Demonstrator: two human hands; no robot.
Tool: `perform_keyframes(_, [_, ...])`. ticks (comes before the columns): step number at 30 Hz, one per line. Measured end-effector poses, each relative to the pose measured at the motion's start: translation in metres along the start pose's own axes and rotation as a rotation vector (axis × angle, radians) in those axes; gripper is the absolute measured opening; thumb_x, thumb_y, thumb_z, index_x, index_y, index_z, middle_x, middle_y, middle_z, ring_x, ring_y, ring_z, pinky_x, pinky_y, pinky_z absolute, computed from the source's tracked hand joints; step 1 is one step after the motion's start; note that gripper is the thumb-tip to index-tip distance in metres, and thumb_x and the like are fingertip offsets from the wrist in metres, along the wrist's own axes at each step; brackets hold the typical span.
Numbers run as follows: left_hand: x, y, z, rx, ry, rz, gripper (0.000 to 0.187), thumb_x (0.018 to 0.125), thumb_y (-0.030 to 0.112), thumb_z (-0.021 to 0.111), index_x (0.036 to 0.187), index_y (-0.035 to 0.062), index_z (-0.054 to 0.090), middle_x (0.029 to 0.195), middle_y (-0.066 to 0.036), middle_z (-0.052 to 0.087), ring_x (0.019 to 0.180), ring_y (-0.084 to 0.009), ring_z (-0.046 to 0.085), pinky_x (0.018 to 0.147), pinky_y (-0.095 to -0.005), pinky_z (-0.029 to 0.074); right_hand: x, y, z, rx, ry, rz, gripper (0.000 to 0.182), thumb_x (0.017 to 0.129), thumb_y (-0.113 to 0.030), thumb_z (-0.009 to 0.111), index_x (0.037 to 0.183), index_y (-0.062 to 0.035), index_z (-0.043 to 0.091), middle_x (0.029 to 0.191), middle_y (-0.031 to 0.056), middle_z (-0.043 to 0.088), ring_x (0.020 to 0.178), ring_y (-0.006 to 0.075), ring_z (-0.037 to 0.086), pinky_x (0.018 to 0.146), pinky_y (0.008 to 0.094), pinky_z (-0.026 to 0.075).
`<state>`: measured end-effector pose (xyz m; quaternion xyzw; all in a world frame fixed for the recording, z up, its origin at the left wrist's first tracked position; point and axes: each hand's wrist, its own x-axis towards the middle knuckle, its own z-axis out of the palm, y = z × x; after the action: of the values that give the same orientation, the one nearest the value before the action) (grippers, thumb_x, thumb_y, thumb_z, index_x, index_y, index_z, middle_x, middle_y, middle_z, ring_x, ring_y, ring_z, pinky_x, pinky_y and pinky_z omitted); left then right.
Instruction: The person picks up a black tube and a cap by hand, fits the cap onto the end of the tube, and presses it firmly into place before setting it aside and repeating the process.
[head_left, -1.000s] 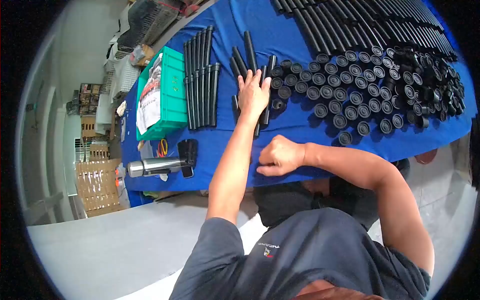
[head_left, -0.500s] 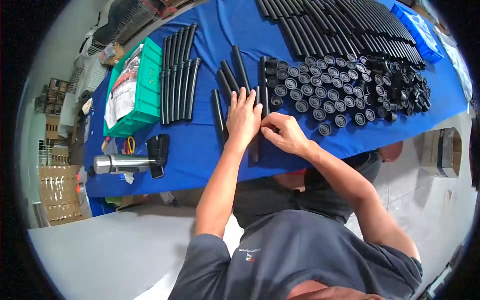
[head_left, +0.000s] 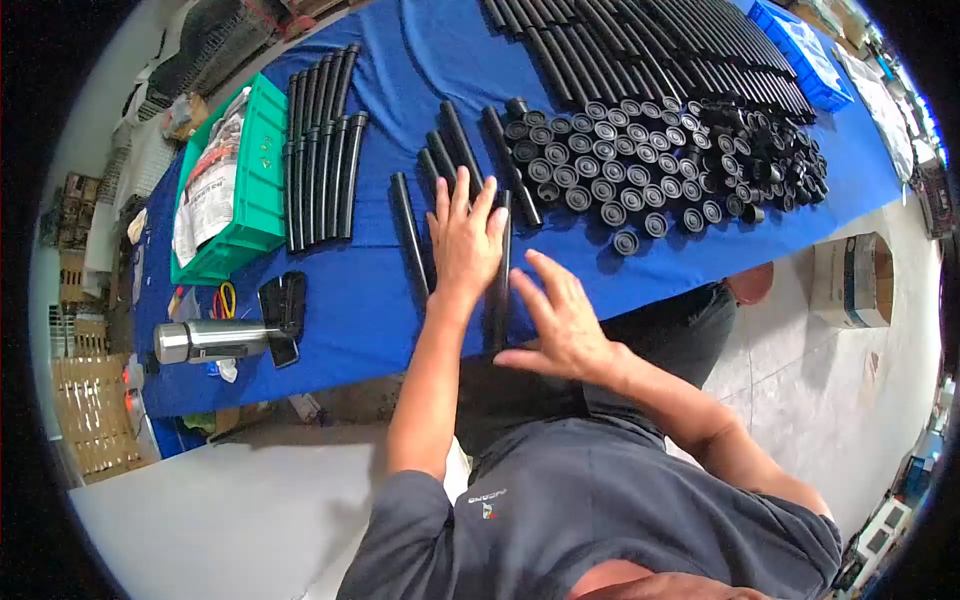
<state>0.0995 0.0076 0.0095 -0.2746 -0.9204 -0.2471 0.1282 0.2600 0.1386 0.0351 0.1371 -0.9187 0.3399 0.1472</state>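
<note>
My left hand (head_left: 466, 245) lies flat with fingers apart over a few black tubes (head_left: 460, 135) on the blue cloth, hiding parts of them. Just right of its fingers lies another black tube (head_left: 503, 250), pointing toward my body. My right hand (head_left: 562, 325) is open beside that tube's near end, thumb and fingers spread, nothing in it. One loose tube (head_left: 408, 225) is left of my left hand, and a further one (head_left: 513, 165) slants beside the round black caps (head_left: 612, 170) spread out on the right.
Capped tubes (head_left: 325, 170) lie in rows at left, by a green crate (head_left: 262, 165). Nearer me are a steel flask (head_left: 215, 340) and a phone (head_left: 284, 345). Many tubes (head_left: 640, 55) and a blue tray (head_left: 825, 75) fill the far right. A cardboard box (head_left: 850, 280) stands on the floor.
My right hand has opened from a pinch and drawn back toward me, slightly off the tube. My left hand stays over the tubes. The whole view has shifted a little.
</note>
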Motion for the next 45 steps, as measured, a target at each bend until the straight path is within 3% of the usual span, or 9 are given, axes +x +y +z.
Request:
perform_keyframes(5, [0.016, -0.007, 0.008, 0.063, -0.111, -0.024, 0.050, 0.103, 0.039, 0.054, 0.143, 0.0094, 0.057, 0.161, -0.016, 0.038, 0.150, -0.0441, 0.029, 0.111, -0.0701, 0.033, -0.003, -0.032, 0.027, -0.104, -0.134, 0.038, 0.092, 0.076, -0.058, 0.080, 0.143, -0.0035, 0.049, 0.155, 0.0311, 0.032, 0.143, 0.0491, 0.034, 0.118, 0.0587, 0.028])
perform_keyframes(9, [0.011, -0.021, 0.011, -0.084, -0.024, 0.017, 0.044, 0.105, 0.034, 0.051, 0.137, 0.0072, 0.062, 0.154, -0.018, 0.047, 0.146, -0.0446, 0.035, 0.114, -0.0651, 0.033, -0.003, -0.027, 0.038, -0.180, -0.070, 0.026, 0.068, 0.079, -0.035, 0.080, 0.136, -0.0046, 0.058, 0.154, 0.0272, 0.039, 0.142, 0.0445, 0.039, 0.117, 0.0558, 0.033])
perform_keyframes(17, [-0.037, 0.002, -0.009, -0.123, -0.020, 0.033, 0.035, 0.103, 0.028, 0.054, 0.129, 0.0081, 0.068, 0.150, -0.016, 0.052, 0.144, -0.0457, 0.038, 0.111, -0.0662, 0.034, 0.007, 0.017, -0.002, 0.096, -0.103, 0.042, 0.067, 0.074, -0.005, 0.079, 0.136, -0.0014, 0.054, 0.145, 0.0279, 0.045, 0.133, 0.0456, 0.047, 0.111, 0.0465, 0.043])
perform_keyframes(20, [-0.045, 0.011, -0.007, -0.194, 0.085, -0.001, 0.033, 0.101, 0.029, 0.058, 0.122, 0.0081, 0.072, 0.139, -0.015, 0.063, 0.140, -0.0414, 0.047, 0.112, -0.0642, 0.035, 0.019, 0.033, -0.003, 0.057, -0.001, 0.051, 0.055, 0.074, -0.004, 0.080, 0.125, 0.0008, 0.058, 0.125, 0.0220, 0.054, 0.114, 0.0413, 0.056, 0.100, 0.0470, 0.048])
perform_keyframes(25, [-0.033, 0.029, -0.001, -0.286, 0.188, -0.107, 0.033, 0.100, 0.028, 0.061, 0.123, 0.0076, 0.071, 0.122, -0.014, 0.072, 0.133, -0.0392, 0.055, 0.110, -0.0647, 0.036, 0.041, 0.049, 0.010, -0.047, 0.077, 0.042, 0.054, 0.076, -0.005, 0.080, 0.124, 0.0008, 0.058, 0.120, 0.0194, 0.056, 0.110, 0.0389, 0.057, 0.095, 0.0437, 0.050])
perform_keyframes(30, [-0.027, 0.012, -0.002, -0.250, 0.319, -0.016, 0.041, 0.099, 0.030, 0.064, 0.128, 0.0009, 0.066, 0.137, -0.027, 0.060, 0.133, -0.0454, 0.052, 0.113, -0.0489, 0.041, 0.034, 0.043, 0.009, -0.030, 0.198, 0.065, 0.052, 0.077, -0.009, 0.081, 0.122, 0.0006, 0.058, 0.118, 0.0194, 0.057, 0.106, 0.0381, 0.059, 0.091, 0.0442, 0.051])
perform_keyframes(33, [-0.029, 0.010, -0.006, -0.348, 0.201, -0.210, 0.050, 0.098, 0.033, 0.065, 0.133, -0.0025, 0.062, 0.144, -0.033, 0.052, 0.137, -0.0445, 0.049, 0.114, -0.0462, 0.040, 0.031, 0.048, 0.008, 0.023, 0.270, 0.090, 0.044, 0.080, -0.010, 0.082, 0.117, -0.0006, 0.060, 0.111, 0.0165, 0.060, 0.098, 0.0350, 0.061, 0.083, 0.0417, 0.053])
perform_keyframes(40, [-0.030, 0.000, -0.036, -0.149, 0.294, -0.018, 0.037, 0.098, 0.019, 0.064, 0.129, -0.0004, 0.064, 0.142, -0.025, 0.058, 0.139, -0.0437, 0.047, 0.117, -0.0490, 0.037, 0.030, 0.050, 0.001, 0.262, 0.313, 0.265, 0.018, 0.088, -0.010, 0.077, 0.096, -0.0015, 0.064, 0.087, 0.0117, 0.059, 0.069, 0.0243, 0.058, 0.061, 0.0348, 0.047])
perform_keyframes(45, [-0.066, -0.056, -0.058, 0.011, 0.203, -0.225, 0.039, 0.099, 0.028, 0.064, 0.127, -0.0004, 0.066, 0.136, -0.026, 0.061, 0.134, -0.0431, 0.053, 0.114, -0.0485, 0.039, 0.028, 0.050, 0.000, 0.235, 0.366, 0.185, 0.017, 0.088, -0.008, 0.075, 0.098, -0.0004, 0.063, 0.086, 0.0136, 0.060, 0.071, 0.0291, 0.061, 0.062, 0.0365, 0.049])
